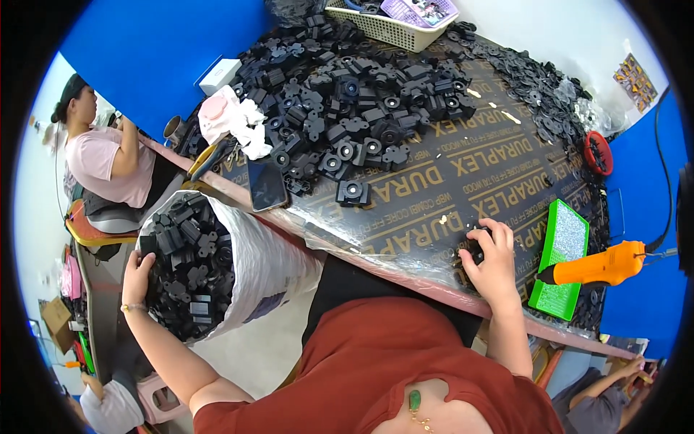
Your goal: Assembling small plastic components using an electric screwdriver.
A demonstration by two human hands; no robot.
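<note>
Black plastic housing (pixel 147 244) sits at the left hand's (pixel 136 278) fingertips, seemingly pinched, at the mouth of the white sack (pixel 269 267). Well apart, the right hand (pixel 497 266) curls over the tabletop (pixel 499 166); whether it grips the dark piece (pixel 476 254) beneath its fingers, I cannot tell. The housing looks light, stiff and fairly smooth, so its flat opposite sides should give the surest hold.

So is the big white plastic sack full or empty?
Looks full: black blocky plastic parts crowd the open mouth of the white plastic sack; the depth is hidden.
</note>
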